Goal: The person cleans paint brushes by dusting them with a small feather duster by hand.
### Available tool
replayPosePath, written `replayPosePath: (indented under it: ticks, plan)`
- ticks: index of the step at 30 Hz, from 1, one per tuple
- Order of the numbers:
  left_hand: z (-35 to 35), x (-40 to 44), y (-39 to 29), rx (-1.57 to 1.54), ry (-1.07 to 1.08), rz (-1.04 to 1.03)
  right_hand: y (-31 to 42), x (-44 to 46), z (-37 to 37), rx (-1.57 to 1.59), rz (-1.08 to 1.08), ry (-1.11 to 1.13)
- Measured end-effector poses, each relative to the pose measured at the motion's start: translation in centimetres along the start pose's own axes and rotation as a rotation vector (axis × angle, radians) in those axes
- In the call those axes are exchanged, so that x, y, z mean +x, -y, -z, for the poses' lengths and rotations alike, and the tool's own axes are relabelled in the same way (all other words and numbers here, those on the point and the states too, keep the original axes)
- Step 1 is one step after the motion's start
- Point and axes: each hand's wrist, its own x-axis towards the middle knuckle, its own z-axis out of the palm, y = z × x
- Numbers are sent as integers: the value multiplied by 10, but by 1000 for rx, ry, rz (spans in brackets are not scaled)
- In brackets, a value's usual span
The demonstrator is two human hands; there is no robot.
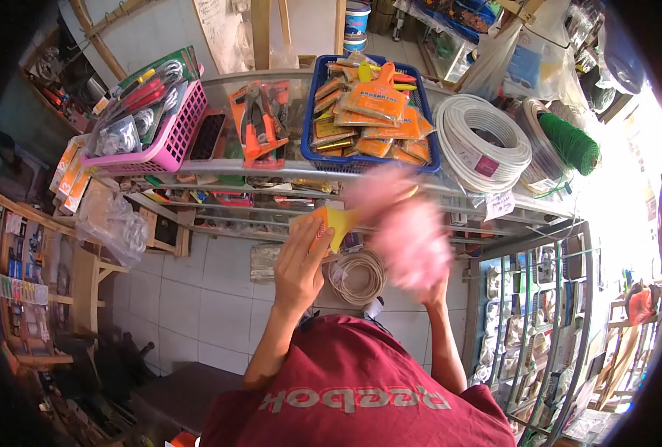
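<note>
My left hand (299, 267) is closed on a paint brush (338, 223) with a yellow part and an orange wrapper, in front of the counter's edge. Beside it on the right, a pink cloth (405, 238), smeared by motion, hides most of my right hand (436, 289); only its lower part and wrist show below the cloth. Above both hands, a blue basket (429, 153) holds several brushes in orange packets (374, 103).
On the glass counter (293, 158) lie a pink basket (168, 145), orange-handled pliers (260, 123), a dark phone (208, 136) and white cable coils (483, 141). A beige coil (357, 277) sits on the tiled floor. A glass cabinet (532, 313) stands at the right.
</note>
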Motion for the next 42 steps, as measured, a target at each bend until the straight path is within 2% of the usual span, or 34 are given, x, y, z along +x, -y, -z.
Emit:
replayPosePath:
  ticks: [1,2,4,5,6,9,10,12,13,14,15,17,18,19,22,23,24,26,27,29,31,33,35,36,37,40,41,42]
  plan:
    - [0,-2,2,48,-19,-32,-3,-9,11,-409,-267,385]
    - [1,-1,4,75,17,-42,0,-11,9,-348,-372,295]
    - [6,9,5,125,82,-59,-5,-14,-3,95,-448,-57]
    - [5,9,6,125,64,-54,-4,-15,-1,63,-532,-89]
    - [6,10,6,122,52,-61,-41,-40,-8,232,-487,-150]
    - [8,14,7,131,26,-91,-18,-33,-4,-304,-262,348]
    - [7,14,8,143,21,-98,15,-16,-10,-313,-393,269]
    - [5,14,7,159,0,-102,18,-13,-17,50,-550,-69]
    - [5,14,7,166,-18,-101,10,-14,-15,71,-622,-105]
    - [7,13,8,175,-31,-100,9,-12,-17,209,-552,-183]
    - [7,12,8,190,-43,-109,-13,-27,-24,139,-414,-229]
    - [7,11,8,215,-65,-130,-21,-35,-24,-136,-270,-58]
    - [8,12,10,240,-48,-152,3,-23,-13,-342,-262,163]
    - [10,13,12,265,-31,-173,27,-9,-12,-332,-430,106]
    - [18,18,15,317,-10,-194,16,-9,-13,-115,-587,-146]
    - [21,20,16,332,-8,-197,20,-10,-16,-13,-547,-245]
    - [21,21,16,308,-12,-184,14,-25,-27,272,-491,-426]
    - [21,23,14,253,-12,-161,-5,-37,-5,-298,-302,202]
    - [19,24,13,255,-23,-171,11,-26,-7,-270,-402,122]
    - [14,24,10,254,-44,-190,-3,-23,-11,-136,-562,-40]
    - [7,20,5,71,-125,-55,-11,-21,-8,-37,-646,-108]
    - [-1,17,2,-119,-203,103,-8,-19,-27,74,-290,-318]
    - [-2,13,-14,-388,-188,401,-3,-18,-24,-75,-217,-134]
    - [-4,10,-14,-558,-169,512,-1,-20,-12,-273,-321,156]
    - [-6,7,-14,-721,-165,631,-10,-23,-13,-209,-408,78]
    - [1,8,-14,-775,-143,640,-1,-8,-15,42,-571,-74]
    - [4,5,-11,-753,-75,632,11,-4,-20,236,-556,-182]
    - [5,3,-9,-791,-72,627,-2,-8,-24,256,-558,-225]
